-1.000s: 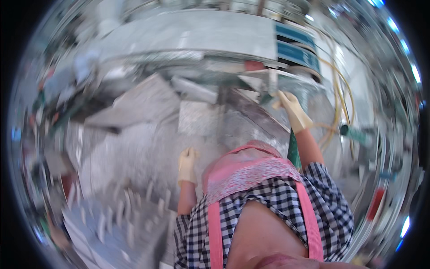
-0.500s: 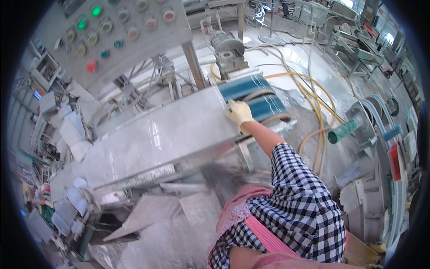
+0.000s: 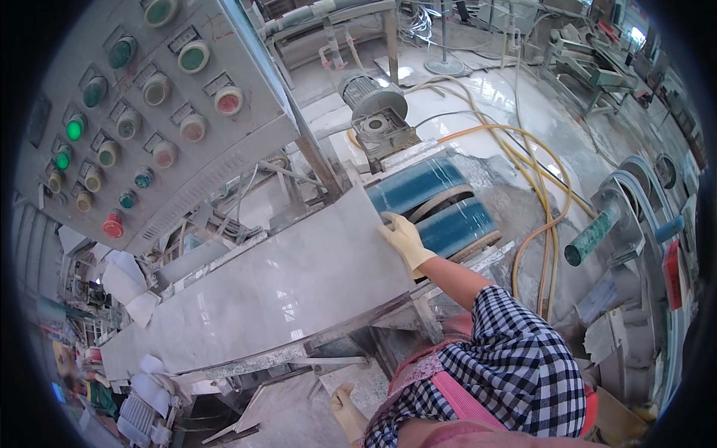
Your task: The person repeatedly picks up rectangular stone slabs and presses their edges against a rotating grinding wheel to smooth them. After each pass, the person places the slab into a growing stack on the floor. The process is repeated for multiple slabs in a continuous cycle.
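Note:
A long, glossy light-grey slab [image 3: 276, 276] lies on a conveyor frame and reaches toward the far left. My right hand [image 3: 403, 240], in a pale yellow glove, is closed over the slab's right end, fingers bent onto its top face. Just beyond that end, two blue conveyor belts [image 3: 418, 187] run side by side, with a gap between them. Low in front of my body hangs my left hand [image 3: 346, 411], also gloved. Its fingers are loosely apart and nothing shows in them; it is nearest to broken slab pieces [image 3: 287, 403] below the conveyor.
A tilted control panel [image 3: 179, 142] with several round buttons, two lit green, stands over the far side. Behind the belts sits a grey motor [image 3: 373, 104]. Yellow hoses [image 3: 549, 213] cross the wet floor at right, near a green cylinder [image 3: 592, 235] on a machine.
My view has shifted, so the panel looms larger. My left hand has come into sight low in front of me. The right hand remains at the slab's end.

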The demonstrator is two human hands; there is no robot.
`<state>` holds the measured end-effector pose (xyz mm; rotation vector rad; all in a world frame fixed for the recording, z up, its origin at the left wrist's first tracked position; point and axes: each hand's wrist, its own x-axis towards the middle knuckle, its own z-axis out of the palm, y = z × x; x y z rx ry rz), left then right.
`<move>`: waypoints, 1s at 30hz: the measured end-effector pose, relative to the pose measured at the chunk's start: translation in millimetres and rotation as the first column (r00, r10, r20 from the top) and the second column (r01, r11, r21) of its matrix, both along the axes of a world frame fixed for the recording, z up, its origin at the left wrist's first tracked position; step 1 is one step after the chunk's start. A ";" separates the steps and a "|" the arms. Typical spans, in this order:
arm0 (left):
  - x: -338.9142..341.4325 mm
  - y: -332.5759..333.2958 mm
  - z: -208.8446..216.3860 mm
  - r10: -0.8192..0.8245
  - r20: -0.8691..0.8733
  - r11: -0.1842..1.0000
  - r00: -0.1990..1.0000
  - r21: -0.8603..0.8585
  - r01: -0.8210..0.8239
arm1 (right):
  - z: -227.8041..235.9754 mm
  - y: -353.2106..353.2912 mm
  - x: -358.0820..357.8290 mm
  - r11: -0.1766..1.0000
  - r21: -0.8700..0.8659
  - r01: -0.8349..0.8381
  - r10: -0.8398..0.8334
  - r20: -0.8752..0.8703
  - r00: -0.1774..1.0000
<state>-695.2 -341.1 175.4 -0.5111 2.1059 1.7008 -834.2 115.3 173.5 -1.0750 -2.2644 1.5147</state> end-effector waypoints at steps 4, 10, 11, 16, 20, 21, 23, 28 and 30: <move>-20.7 23.5 16.5 -0.020 0.028 0.998 0.999 0.059 0.018 | 3.4 -30.9 -9.5 0.991 0.118 -0.058 0.083 -0.211 0.974; -74.8 64.2 52.8 -0.026 -0.087 0.984 0.996 0.173 0.040 | 22.8 -39.4 -35.4 0.989 0.110 -0.100 0.112 -0.106 0.988; -87.4 68.9 57.9 -0.044 -0.136 0.979 0.990 0.190 0.070 | 28.3 -27.8 -36.7 0.989 0.063 -0.135 0.139 -0.074 0.988; -148.0 85.4 69.6 -0.260 -0.291 0.950 0.921 0.095 0.298 | 48.4 15.0 -49.2 0.915 0.229 -0.331 0.293 0.185 0.938; -203.2 118.0 56.2 -0.479 -0.332 0.868 0.812 -0.045 0.494 | 49.3 16.3 -54.3 0.874 0.312 -0.372 0.301 0.254 0.919; -220.2 130.9 50.3 -0.497 -0.299 0.863 0.815 -0.077 0.499 | 48.9 12.5 -56.8 0.841 0.367 -0.398 0.350 0.192 0.917; -255.4 167.2 34.3 -0.557 -0.259 0.829 0.789 -0.114 0.548 | 48.6 5.4 -60.5 0.838 0.366 -0.404 0.343 0.223 0.913; -310.7 258.4 -8.7 -0.856 -0.188 0.441 0.481 -0.750 0.492 | 55.8 -15.1 -62.5 0.888 0.315 -0.336 0.263 0.253 0.931; -320.3 285.3 -17.6 -0.876 -0.043 0.248 0.480 -0.895 0.371 | 59.3 -21.2 -61.3 0.918 0.263 -0.297 0.253 0.188 0.949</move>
